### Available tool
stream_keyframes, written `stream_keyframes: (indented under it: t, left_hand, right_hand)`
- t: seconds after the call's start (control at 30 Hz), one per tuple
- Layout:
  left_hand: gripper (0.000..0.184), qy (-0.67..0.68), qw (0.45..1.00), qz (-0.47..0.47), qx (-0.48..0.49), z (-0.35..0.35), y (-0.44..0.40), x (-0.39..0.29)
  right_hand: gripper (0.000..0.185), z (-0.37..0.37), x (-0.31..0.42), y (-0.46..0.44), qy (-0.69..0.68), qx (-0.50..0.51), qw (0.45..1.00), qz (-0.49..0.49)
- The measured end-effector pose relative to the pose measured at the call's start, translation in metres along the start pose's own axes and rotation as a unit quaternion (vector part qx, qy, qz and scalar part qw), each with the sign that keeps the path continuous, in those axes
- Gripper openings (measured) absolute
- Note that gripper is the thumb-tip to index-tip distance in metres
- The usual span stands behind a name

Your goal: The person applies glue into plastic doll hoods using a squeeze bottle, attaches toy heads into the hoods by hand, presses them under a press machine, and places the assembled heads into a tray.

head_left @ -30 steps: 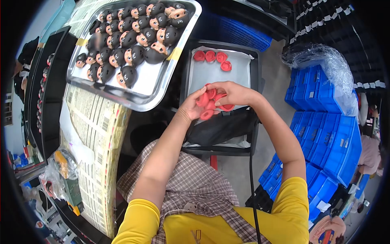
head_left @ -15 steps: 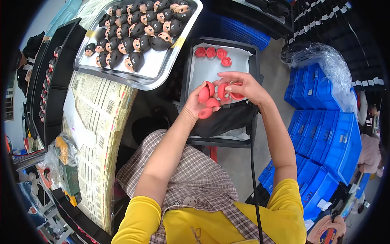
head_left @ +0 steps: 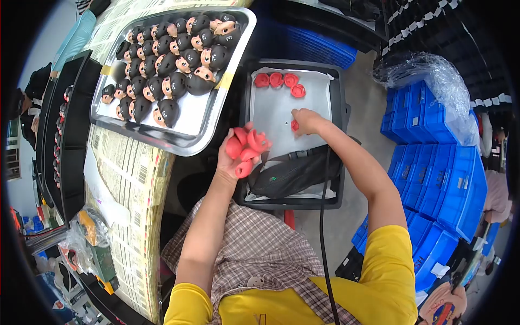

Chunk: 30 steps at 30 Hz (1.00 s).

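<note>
My left hand (head_left: pixel 226 162) is cupped, palm up, around several hollow red rubbery cup-shaped pieces (head_left: pixel 234 147) over the left edge of the black tray (head_left: pixel 338 86). My right hand (head_left: pixel 310 122) is pinched on one red cup-shaped piece (head_left: pixel 294 126), above the tray's white lining sheet; whether that piece touches the sheet I cannot tell. Several similar red pieces (head_left: pixel 276 80) sit on the sheet along the tray's far end. A black cloth bundle (head_left: pixel 292 176) lies across the near end, with a black cable (head_left: pixel 323 216) passing over it.
At the left, a metal tray (head_left: pixel 203 127) of small black-haired doll heads (head_left: pixel 165 112) stands on a paper-covered table (head_left: pixel 127 184). Stacked blue bins (head_left: pixel 433 184) with clear plastic wrap (head_left: pixel 441 81) rise at the right. A blue basket (head_left: pixel 319 49) is behind the black tray.
My hands have moved apart. The left went left and towards me with its red pieces; the right carries one red piece over the sheet. The view has shifted slightly.
</note>
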<state>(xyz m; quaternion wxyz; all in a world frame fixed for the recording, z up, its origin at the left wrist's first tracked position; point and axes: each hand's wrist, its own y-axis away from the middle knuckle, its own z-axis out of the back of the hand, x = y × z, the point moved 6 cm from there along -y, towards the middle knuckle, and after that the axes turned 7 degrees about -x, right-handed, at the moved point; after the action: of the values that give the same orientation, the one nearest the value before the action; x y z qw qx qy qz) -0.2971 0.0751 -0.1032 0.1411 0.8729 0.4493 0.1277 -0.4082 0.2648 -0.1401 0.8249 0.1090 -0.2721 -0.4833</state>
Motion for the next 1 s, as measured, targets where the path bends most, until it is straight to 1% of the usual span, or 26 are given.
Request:
stream_keyframes:
  t: [0.03,0.13,0.23,0.33,0.4,0.43,0.47,0.5,0.53,0.57,0.6,0.63,0.67,0.7,0.73,0.77,0.8,0.83,0.87,0.9,0.93,0.97,1.0]
  left_hand:
    - [0.054,0.009,1.000,0.002,0.015,0.000,0.005,-0.001]
    - [0.054,0.035,0.998,0.011,0.052,0.002,0.018,-0.002]
    - [0.054,0.057,0.995,0.017,0.077,0.003,0.025,0.001]
    - [0.053,0.065,0.994,0.030,0.079,-0.007,0.031,0.010]
    - [0.051,0.075,0.996,0.028,0.049,-0.021,0.044,0.021]
    - [0.050,0.052,0.997,0.019,0.050,-0.023,0.050,0.026]
    - [0.050,0.030,0.998,0.004,0.050,-0.026,0.059,0.032]
    - [0.050,0.005,1.000,-0.014,0.023,-0.033,0.073,0.040]
    - [0.050,0.030,0.999,-0.013,-0.011,-0.034,0.090,0.050]
    - [0.049,0.017,0.999,-0.023,-0.014,-0.033,0.109,0.056]
    - [0.050,0.067,0.997,-0.007,0.029,-0.039,0.129,0.062]
    - [0.053,0.017,0.997,-0.078,-0.017,-0.035,0.157,0.064]
    - [0.054,-0.029,0.989,-0.125,-0.080,-0.046,0.187,0.065]
    - [0.052,-0.013,0.987,-0.147,-0.063,-0.045,0.218,0.066]
    - [0.051,0.001,0.985,-0.164,-0.046,-0.044,0.249,0.071]
    - [0.051,0.006,0.973,-0.221,-0.065,-0.048,0.288,0.071]
    - [0.051,0.011,0.960,-0.266,-0.082,-0.062,0.328,0.073]
    - [0.052,0.019,0.948,-0.302,-0.097,-0.078,0.367,0.081]
    - [0.052,-0.012,0.913,-0.384,-0.139,-0.089,0.413,0.088]
    - [0.051,0.017,0.889,-0.423,-0.176,-0.089,0.457,0.094]
    - [0.053,0.041,0.836,-0.504,-0.213,-0.099,0.502,0.097]
    - [0.054,-0.041,0.763,-0.591,-0.259,-0.109,0.554,0.103]
    - [0.053,-0.049,0.703,-0.645,-0.296,-0.117,0.601,0.106]
  right_hand:
    - [0.050,0.002,-0.005,-0.008,0.012,0.007,1.000,0.010]
    - [0.045,0.035,-0.020,-0.026,-0.025,-0.143,0.989,-0.038]
    - [0.037,0.044,-0.018,-0.035,-0.009,-0.254,0.967,-0.031]
    - [0.031,0.029,-0.013,-0.044,0.057,-0.257,0.964,-0.033]
    - [0.030,0.026,-0.011,-0.046,0.048,-0.273,0.960,-0.025]
    - [0.029,0.026,-0.012,-0.044,0.044,-0.282,0.958,-0.017]
    - [0.026,0.027,-0.014,-0.038,0.027,-0.302,0.953,-0.011]
    - [0.024,0.027,-0.019,-0.033,0.008,-0.321,0.947,0.005]
    - [0.017,0.017,-0.042,-0.039,-0.036,-0.303,0.952,0.023]
    - [0.011,0.033,-0.039,-0.025,-0.062,-0.347,0.934,0.061]
    - [0.013,0.049,-0.044,-0.015,-0.060,-0.398,0.915,0.041]
    - [0.022,0.074,-0.032,0.014,-0.134,-0.391,0.911,0.010]
    - [0.032,0.073,-0.054,0.031,-0.262,-0.361,0.894,-0.024]
    - [0.040,0.087,-0.053,0.061,-0.256,-0.371,0.892,0.036]
    - [0.045,0.099,-0.040,0.096,-0.331,-0.278,0.902,-0.002]
    - [0.036,0.090,-0.066,0.120,-0.442,-0.164,0.881,-0.047]
    - [0.039,0.083,-0.090,0.145,-0.424,-0.181,0.887,0.008]
    - [0.038,0.090,-0.067,0.179,-0.367,-0.022,0.930,-0.018]
    - [0.037,0.083,-0.044,0.237,-0.294,0.123,0.946,-0.054]
    - [0.025,0.055,-0.045,0.265,-0.372,0.212,0.898,-0.101]
    - [0.023,0.041,-0.008,0.285,-0.325,0.233,0.914,-0.075]
    - [0.021,0.040,0.063,0.302,-0.297,0.329,0.895,-0.058]
    - [0.021,0.020,0.083,0.304,-0.283,0.320,0.904,0.001]
